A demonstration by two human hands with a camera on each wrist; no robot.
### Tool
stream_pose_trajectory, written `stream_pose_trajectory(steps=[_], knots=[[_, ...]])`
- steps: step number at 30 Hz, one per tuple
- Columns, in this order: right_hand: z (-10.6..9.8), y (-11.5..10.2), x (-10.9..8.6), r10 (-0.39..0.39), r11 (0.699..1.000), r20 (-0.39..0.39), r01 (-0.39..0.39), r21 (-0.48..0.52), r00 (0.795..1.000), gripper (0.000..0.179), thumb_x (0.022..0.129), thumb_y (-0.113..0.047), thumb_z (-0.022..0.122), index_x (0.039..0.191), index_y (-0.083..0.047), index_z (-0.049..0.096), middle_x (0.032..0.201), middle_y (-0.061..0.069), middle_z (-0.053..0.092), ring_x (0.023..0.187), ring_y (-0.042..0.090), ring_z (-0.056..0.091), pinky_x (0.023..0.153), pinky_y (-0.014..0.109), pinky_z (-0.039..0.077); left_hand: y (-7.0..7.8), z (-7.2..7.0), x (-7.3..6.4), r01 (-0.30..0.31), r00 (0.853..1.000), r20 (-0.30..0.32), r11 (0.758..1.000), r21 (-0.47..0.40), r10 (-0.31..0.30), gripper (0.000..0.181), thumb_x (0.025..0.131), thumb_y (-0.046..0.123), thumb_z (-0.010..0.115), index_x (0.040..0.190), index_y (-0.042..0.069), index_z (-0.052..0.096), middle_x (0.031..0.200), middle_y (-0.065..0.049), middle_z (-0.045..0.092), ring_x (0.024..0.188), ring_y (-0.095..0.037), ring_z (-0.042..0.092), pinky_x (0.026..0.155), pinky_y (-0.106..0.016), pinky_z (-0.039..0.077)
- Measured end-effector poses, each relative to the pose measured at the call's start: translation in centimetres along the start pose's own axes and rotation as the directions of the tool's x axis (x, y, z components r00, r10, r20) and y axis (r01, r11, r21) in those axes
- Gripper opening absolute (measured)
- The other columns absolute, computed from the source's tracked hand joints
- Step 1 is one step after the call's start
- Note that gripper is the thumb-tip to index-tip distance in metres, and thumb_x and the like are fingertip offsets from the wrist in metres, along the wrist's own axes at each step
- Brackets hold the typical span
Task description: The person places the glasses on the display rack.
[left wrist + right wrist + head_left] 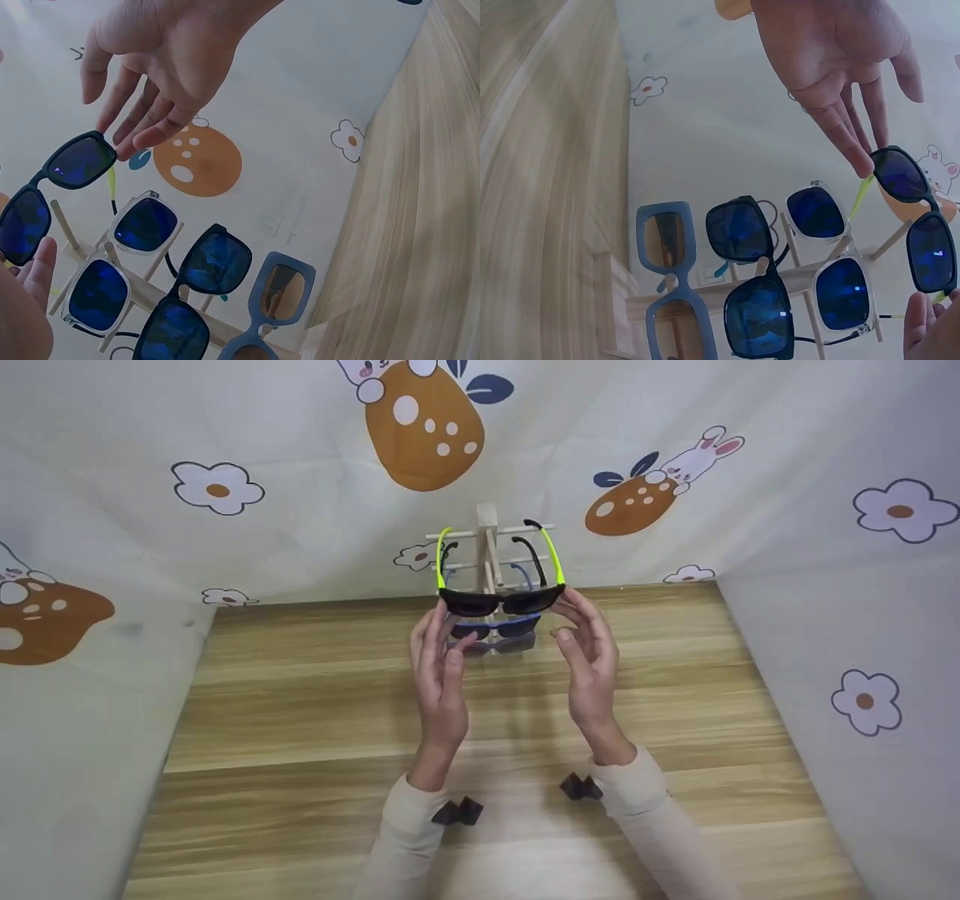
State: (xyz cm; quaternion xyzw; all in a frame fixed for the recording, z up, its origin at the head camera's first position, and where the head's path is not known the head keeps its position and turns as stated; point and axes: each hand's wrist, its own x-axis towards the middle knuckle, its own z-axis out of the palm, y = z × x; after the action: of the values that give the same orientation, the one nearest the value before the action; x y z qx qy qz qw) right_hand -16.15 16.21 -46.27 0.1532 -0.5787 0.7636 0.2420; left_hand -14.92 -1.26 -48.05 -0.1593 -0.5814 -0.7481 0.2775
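Black sunglasses with neon yellow temples sit at the top of a wooden display rack, their temples reaching back over its upper peg. At the left end of the frame, my left hand touches the corner with extended fingertips, thumb held away. My right hand does the same at the right end; its thumb stands free in the left wrist view. Lower on the rack hang clear-framed sunglasses, dark-framed sunglasses and blue-grey sunglasses.
The rack stands at the back edge of a wood-grain table, against a patterned cloth backdrop. Cloth sides rise to the left and right. Small black pieces are attached at the sleeve cuffs.
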Motion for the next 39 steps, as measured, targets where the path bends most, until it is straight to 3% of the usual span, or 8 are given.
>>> stream_pose_trajectory(steps=[8, 17, 27, 39], knots=[[0.3, -0.2, 0.4, 0.005, 1.0, 0.005, -0.005, 0.013, 1.0, 0.055, 0.103, 0.006, 0.053, 0.157, 0.011, 0.048, 0.145, 0.008, 0.065, 0.134, 0.026, 0.061, 0.105, 0.033, 0.052, 0.2, -0.1, 0.5, 0.007, 1.0, 0.014, 1.0, 0.016, -0.007, 0.064, 0.11, 0.017, 0.045, 0.164, -0.014, 0.036, 0.162, -0.029, 0.04, 0.147, -0.04, 0.05, 0.113, -0.054, 0.056], [0.6, 0.0, 0.8, 0.009, 0.999, 0.02, -0.01, 0.042, 1.0, 0.065, 0.1, 0.008, 0.05, 0.164, 0.009, 0.037, 0.157, 0.013, 0.061, 0.145, 0.041, 0.053, 0.109, 0.041, 0.049, 0.1, -0.3, 0.5, 0.029, 0.999, 0.023, 0.999, 0.019, -0.03, 0.066, 0.112, 0.025, 0.046, 0.165, -0.011, 0.034, 0.171, -0.025, 0.041, 0.15, -0.036, 0.048, 0.112, -0.051, 0.054], [0.5, 0.7, 1.0, 0.006, 0.999, 0.058, -0.009, 0.042, 0.998, 0.07, 0.101, 0.005, 0.051, 0.168, 0.008, 0.031, 0.165, 0.018, 0.054, 0.151, 0.029, 0.051, 0.114, 0.041, 0.047, -0.4, -0.6, 0.6, 0.057, 0.998, 0.028, 0.998, 0.023, -0.058, 0.063, 0.11, 0.023, 0.044, 0.165, -0.009, 0.038, 0.171, -0.021, 0.044, 0.153, -0.033, 0.046, 0.112, -0.053, 0.053], [0.4, 1.3, 0.9, 0.017, 0.999, 0.112, -0.022, 0.05, 0.994, 0.073, 0.104, 0.003, 0.053, 0.171, 0.008, 0.025, 0.172, 0.021, 0.044, 0.156, 0.027, 0.047, 0.117, 0.045, 0.047, -0.6, -0.8, 0.6, 0.08, 0.996, 0.04, 0.996, 0.026, -0.081, 0.071, 0.115, 0.04, 0.048, 0.166, -0.008, 0.037, 0.176, -0.019, 0.038, 0.155, -0.033, 0.044, 0.113, -0.047, 0.054]])
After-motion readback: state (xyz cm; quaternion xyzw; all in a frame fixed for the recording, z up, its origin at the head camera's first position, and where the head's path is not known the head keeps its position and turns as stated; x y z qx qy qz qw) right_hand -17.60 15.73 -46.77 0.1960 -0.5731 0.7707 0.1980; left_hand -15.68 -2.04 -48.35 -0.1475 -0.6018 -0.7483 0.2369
